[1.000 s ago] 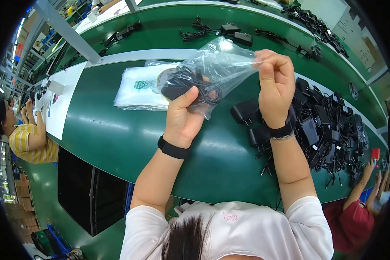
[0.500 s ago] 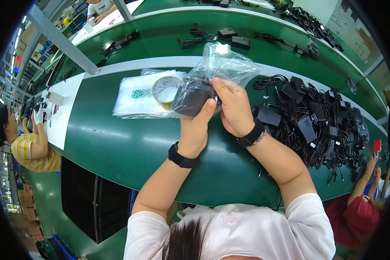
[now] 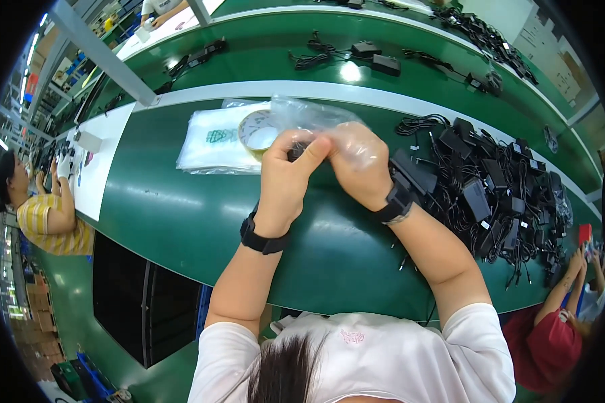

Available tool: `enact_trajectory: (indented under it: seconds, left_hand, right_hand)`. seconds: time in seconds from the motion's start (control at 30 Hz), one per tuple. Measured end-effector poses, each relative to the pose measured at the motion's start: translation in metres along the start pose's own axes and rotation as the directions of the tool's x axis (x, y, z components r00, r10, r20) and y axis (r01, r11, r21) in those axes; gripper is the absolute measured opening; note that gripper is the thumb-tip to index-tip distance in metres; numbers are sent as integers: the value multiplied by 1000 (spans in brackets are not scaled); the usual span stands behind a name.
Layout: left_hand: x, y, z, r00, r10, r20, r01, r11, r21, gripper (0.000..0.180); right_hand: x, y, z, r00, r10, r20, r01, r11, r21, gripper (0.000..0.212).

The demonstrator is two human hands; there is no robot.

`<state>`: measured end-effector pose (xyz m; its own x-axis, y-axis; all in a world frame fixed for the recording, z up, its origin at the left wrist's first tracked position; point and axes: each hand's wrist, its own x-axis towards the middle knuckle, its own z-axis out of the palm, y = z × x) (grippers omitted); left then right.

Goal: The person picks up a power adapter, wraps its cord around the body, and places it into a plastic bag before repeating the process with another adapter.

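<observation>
My left hand (image 3: 286, 181) is closed around a black power adapter (image 3: 296, 149) in a clear plastic bag (image 3: 306, 111); only a small dark part of the adapter shows between the fingers. Close beside it, my right hand (image 3: 361, 164) grips the loose film of the same bag, some of which lies over its back. Both hands are nearly touching above the green table. Left of them, a roll of tape (image 3: 247, 133) rests on a stack of flat clear bags (image 3: 200, 144) with a green print.
To the right lies a large tangled pile of black power adapters and cables (image 3: 477, 198). Beyond the table's pale rail, several more adapters (image 3: 385, 65) lie on a green surface. A grey post (image 3: 104, 54) stands at the left. Co-workers (image 3: 54, 221) sit at both sides.
The left hand has turned and closed over the adapter, which is now mostly hidden. The right hand has turned palm down, and the bag's puffed end has been drawn down and flattened.
</observation>
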<state>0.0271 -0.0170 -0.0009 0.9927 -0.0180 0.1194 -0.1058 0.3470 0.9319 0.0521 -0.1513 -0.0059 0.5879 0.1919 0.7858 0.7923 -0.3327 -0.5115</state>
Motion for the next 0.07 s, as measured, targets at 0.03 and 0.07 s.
enact_trajectory:
  seconds: [0.03,0.07]
  left_hand:
    - [3,-1,-4,999,34,-13,-34,998,49,17]
    - [8,-5,-12,991,133,9,-133,978,162,14]
  right_hand:
    - [-2,-3,3,963,265,47,-269,951,153,9]
    - [-2,-4,8,963,263,56,-268,950,159,9]
